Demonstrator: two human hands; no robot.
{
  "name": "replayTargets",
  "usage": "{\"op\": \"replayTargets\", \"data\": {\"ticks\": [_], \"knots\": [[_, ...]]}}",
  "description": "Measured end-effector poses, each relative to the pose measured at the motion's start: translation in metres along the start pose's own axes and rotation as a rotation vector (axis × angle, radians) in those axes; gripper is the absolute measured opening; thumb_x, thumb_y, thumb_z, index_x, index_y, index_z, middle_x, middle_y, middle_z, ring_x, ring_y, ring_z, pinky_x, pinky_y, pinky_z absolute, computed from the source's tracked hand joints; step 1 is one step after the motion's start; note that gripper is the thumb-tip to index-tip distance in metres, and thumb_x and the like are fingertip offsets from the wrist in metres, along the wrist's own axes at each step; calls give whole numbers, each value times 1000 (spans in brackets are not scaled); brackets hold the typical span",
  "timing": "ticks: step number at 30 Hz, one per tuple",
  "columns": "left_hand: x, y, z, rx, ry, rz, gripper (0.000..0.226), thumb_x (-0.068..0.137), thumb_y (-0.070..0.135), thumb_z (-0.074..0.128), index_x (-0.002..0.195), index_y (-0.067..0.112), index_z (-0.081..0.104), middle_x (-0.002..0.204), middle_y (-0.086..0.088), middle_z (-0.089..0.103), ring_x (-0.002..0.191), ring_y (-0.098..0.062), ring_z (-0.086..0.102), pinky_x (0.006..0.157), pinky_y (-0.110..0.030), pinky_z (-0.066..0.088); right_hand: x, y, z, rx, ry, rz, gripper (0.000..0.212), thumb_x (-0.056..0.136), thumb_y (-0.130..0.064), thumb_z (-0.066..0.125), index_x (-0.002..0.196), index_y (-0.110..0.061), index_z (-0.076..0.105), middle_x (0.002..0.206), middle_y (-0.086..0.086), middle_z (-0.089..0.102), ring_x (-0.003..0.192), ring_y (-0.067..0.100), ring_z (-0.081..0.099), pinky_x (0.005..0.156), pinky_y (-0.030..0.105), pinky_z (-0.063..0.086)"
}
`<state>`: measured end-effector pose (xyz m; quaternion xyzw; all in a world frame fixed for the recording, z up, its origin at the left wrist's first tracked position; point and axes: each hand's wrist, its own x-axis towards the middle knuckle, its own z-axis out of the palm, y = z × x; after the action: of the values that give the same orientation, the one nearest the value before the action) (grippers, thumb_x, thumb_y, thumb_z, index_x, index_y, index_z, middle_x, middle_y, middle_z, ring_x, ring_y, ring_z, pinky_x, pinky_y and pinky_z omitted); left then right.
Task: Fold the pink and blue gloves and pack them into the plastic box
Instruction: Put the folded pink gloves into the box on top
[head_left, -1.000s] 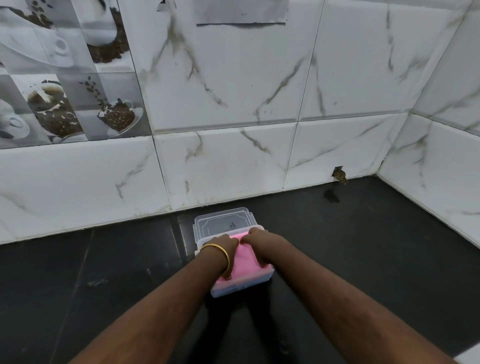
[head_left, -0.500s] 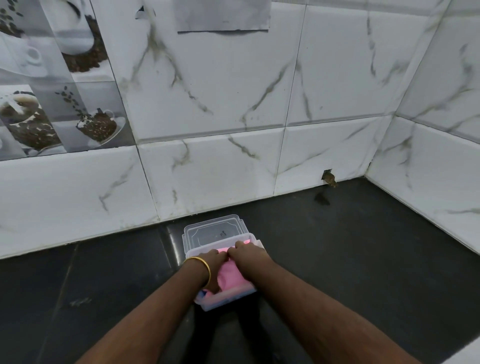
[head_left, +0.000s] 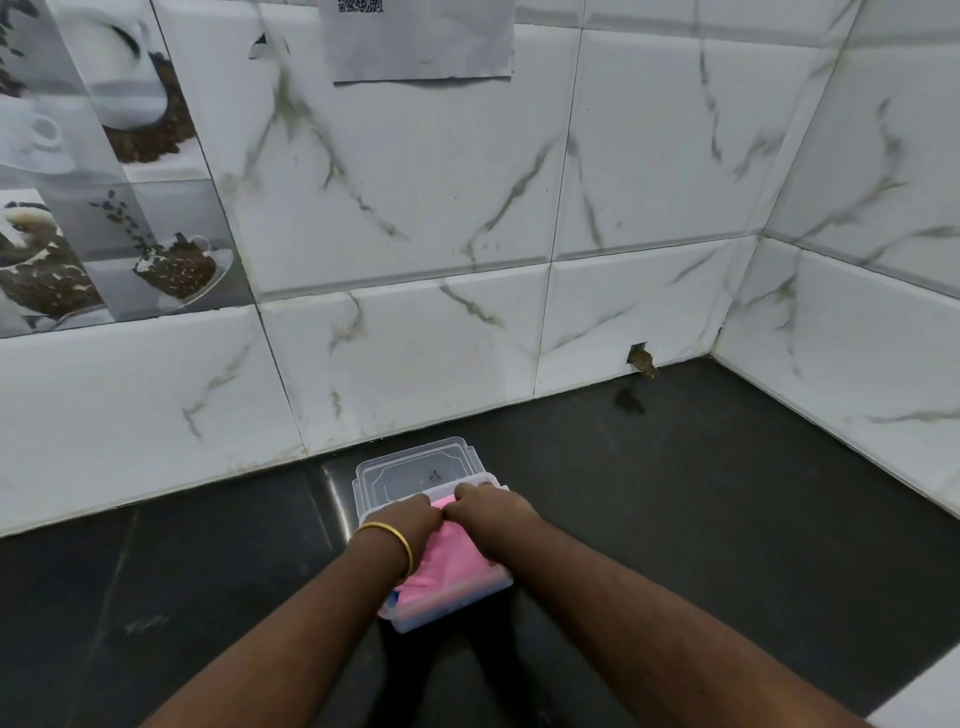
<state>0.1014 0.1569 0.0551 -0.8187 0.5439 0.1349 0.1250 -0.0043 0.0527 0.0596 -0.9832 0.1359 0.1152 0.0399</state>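
A small clear plastic box (head_left: 451, 614) sits on the black counter, low in the middle of the view. Folded pink glove material (head_left: 451, 564) fills its top, and a sliver of blue glove (head_left: 393, 598) shows at the near left corner. My left hand (head_left: 413, 519), with a gold bangle on the wrist, and my right hand (head_left: 488, 506) rest side by side on the far end of the pink glove, fingers curled down onto it. The box's clear lid (head_left: 415, 470) lies behind the box. My fingertips are hidden.
The black counter (head_left: 701, 509) runs back to white marble-look wall tiles, with a second tiled wall closing the right side. A small hole (head_left: 641, 358) breaks the tile near the corner. A paper sheet with a code (head_left: 421, 39) hangs on the wall above.
My hands have stayed pressed on the pink glove in the box, shifting slightly toward its far edge. My head has tilted, so the box sits lower in the view.
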Motion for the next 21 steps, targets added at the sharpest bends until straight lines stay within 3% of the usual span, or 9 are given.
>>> {"op": "replayTargets", "data": {"ticks": [10,16,21], "knots": [[-1,3,15,-3,29,-35,51,93,14,49,142,16,34,134,-12,38,113,-37,50,90,-50,48,1,-4,3,0,28,62,36,99,-9,41,132,-14,55,128,16,46,119,40,48,86,47,47],[-5,-8,3,-49,-52,47,61,80,17,65,138,25,45,136,-8,46,121,-27,52,105,-35,41,-3,1,-1,63,-6,51,40,97,-9,42,131,-25,57,128,13,51,121,36,52,91,45,47],[-12,-2,6,-31,-66,-6,64,75,18,74,134,28,51,133,-5,47,120,-29,52,102,-40,45,-2,2,1,25,-37,36,40,98,-13,46,132,-30,57,132,10,52,125,34,50,96,44,46]]}}
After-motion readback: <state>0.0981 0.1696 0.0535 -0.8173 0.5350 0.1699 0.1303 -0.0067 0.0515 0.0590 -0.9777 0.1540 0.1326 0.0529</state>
